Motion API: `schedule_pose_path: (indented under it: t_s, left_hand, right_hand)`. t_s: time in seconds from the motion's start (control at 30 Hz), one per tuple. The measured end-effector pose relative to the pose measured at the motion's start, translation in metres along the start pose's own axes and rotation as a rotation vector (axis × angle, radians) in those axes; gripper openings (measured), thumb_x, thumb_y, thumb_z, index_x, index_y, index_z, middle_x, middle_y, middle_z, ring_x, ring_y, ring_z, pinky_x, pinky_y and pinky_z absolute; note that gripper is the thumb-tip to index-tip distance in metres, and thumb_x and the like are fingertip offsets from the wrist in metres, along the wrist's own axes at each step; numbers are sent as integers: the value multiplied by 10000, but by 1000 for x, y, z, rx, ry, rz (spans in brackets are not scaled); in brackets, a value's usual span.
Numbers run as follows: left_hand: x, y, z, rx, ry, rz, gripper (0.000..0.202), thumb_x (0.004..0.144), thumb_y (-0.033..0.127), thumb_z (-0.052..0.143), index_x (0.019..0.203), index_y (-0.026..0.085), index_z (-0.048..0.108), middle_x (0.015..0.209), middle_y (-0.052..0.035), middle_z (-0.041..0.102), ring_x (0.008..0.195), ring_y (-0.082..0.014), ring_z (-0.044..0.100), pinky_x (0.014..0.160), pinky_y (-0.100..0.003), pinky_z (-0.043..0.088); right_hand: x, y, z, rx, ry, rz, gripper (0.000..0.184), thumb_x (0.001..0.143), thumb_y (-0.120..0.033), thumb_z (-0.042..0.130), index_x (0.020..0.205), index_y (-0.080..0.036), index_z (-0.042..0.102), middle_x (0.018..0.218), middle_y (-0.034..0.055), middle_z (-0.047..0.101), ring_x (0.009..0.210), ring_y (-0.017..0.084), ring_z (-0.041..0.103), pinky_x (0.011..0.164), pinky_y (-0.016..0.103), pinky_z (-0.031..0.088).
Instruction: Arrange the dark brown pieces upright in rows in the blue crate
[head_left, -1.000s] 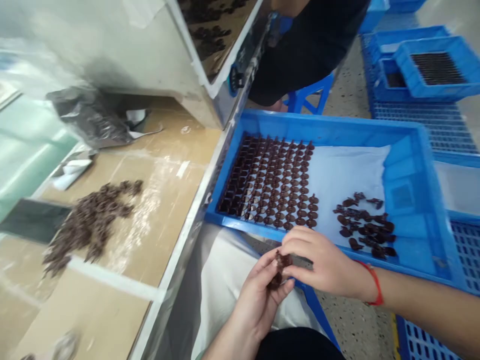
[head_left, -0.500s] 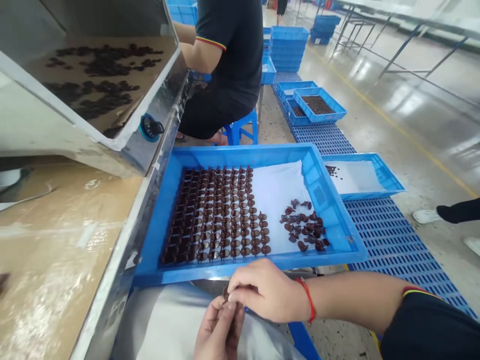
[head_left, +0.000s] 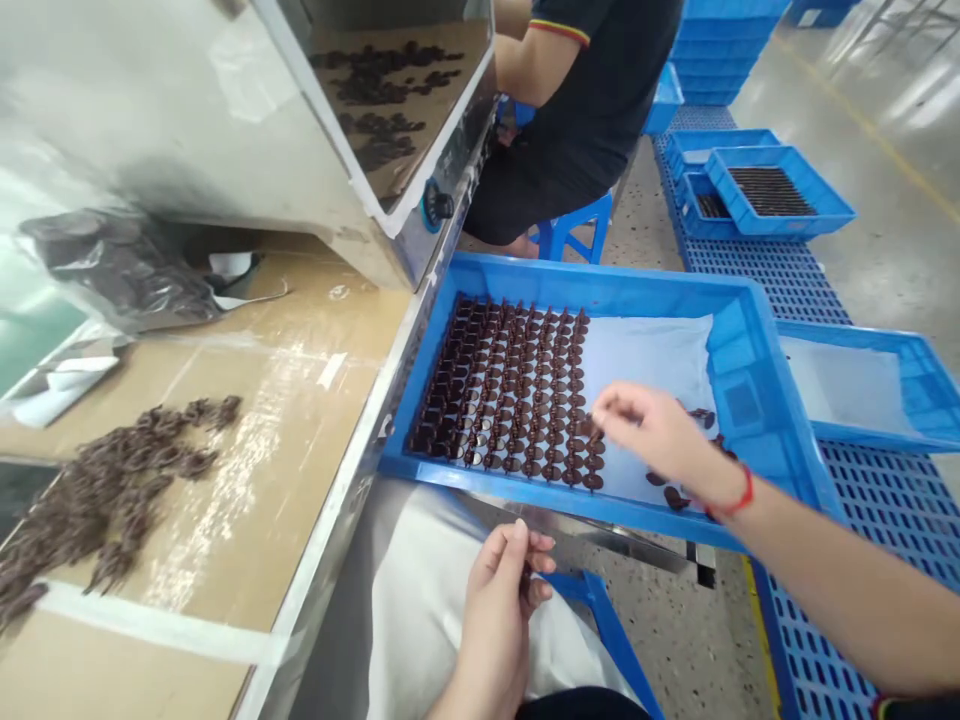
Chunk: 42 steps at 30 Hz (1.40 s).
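One brown piece (head_left: 589, 430) is pinched between thumb and fingers in our right grip (head_left: 656, 435), at the right-hand edge of the rows of brown pieces (head_left: 517, 385); whether it touches them we cannot tell. Our left grip (head_left: 502, 580) is half curled, apart from the tray's near rim, with something dark between its fingers, too hidden for us to say whether it is held. The rows fill the left part of the blue tray (head_left: 750, 380), on white paper (head_left: 645, 345). Around our right wrist we see loose brown pieces (head_left: 677, 498), partly covered. To our left, a brown heap (head_left: 112, 490) lies on the surface (head_left: 322, 420), near a grey plastic bag (head_left: 112, 265). Beyond the tray, a co-worker (head_left: 585, 140) sits on a blue stool (head_left: 555, 240).
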<state>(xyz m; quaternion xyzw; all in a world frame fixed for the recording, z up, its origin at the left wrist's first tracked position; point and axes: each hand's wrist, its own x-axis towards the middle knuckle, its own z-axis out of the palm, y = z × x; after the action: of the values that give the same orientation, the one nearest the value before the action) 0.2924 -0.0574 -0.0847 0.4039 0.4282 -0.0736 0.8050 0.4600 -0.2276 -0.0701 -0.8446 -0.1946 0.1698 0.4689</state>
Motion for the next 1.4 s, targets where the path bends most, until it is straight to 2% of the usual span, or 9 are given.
schedule_pose_path:
  t_s: [0.1,0.23,0.33,0.53,0.67,1.0,1.17,1.3,1.4]
  left_hand:
    - [3,0,-11,-176,24,-132,418,585,409,915,744,138,639,733,-19,624,617,-100,525,473,-151,428]
    - [6,-4,-25,-258,-52,-196,317,580,175,818,856,160,662,869,-15,636,730,-110,573,582,-178,480]
    - [9,-9,-32,-226,-81,-196,370,595,107,737,956,162,679,967,-38,646,806,-127,605,629,-189,494]
    - [10,-6,-35,-206,-145,-203,401,681,102,756,1071,136,668,1056,-91,650,917,-182,643,736,-245,545]
    - [8,0,-35,-181,-196,-226,330,779,101,723,1099,125,646,1045,-99,660,882,-167,653,721,-241,551]
    - [9,-2,-37,-197,-221,-211,269,856,95,675,1118,123,620,1036,-97,657,873,-163,660,713,-239,560]
    - [8,-2,-36,-278,-239,-217,197,920,159,624,1113,126,600,1083,-126,661,948,-207,672,765,-278,569]
    - [8,1,-36,-374,-238,-285,227,940,223,574,1123,91,595,1149,-187,656,1015,-269,677,845,-339,565]
    - [5,5,-39,-388,-271,-300,283,868,191,632,1132,88,621,1190,-197,651,1038,-290,674,875,-363,554]
  right_hand:
    - [46,50,-29,-248,-28,48,128,889,-203,590,768,-169,562,614,-43,543,549,123,489,576,247,395]
    - [82,105,-30,-489,-177,65,236,967,-314,622,806,-146,594,688,-34,553,606,120,530,648,268,471]
    - [88,124,-20,-610,-253,67,237,993,-341,598,866,-142,611,755,-14,584,670,131,570,699,294,505]
    - [87,137,-13,-734,-324,63,237,1004,-363,579,934,-140,622,826,7,607,741,150,597,750,324,515]
    - [86,142,-11,-760,-320,68,232,1011,-361,567,976,-140,626,859,16,618,766,156,607,765,333,520]
    - [87,143,-6,-733,-306,70,245,1014,-370,562,960,-141,627,831,10,618,733,147,604,743,320,522]
    - [84,138,-11,-695,-206,77,255,1012,-385,549,1015,-143,628,761,-8,597,653,139,575,701,306,501]
    - [69,114,-15,-625,1,65,269,984,-330,462,1051,-129,628,728,52,610,650,201,564,668,342,440]
    - [41,64,-4,-498,38,-60,296,977,-338,395,982,-162,632,773,86,642,670,223,566,675,351,417]
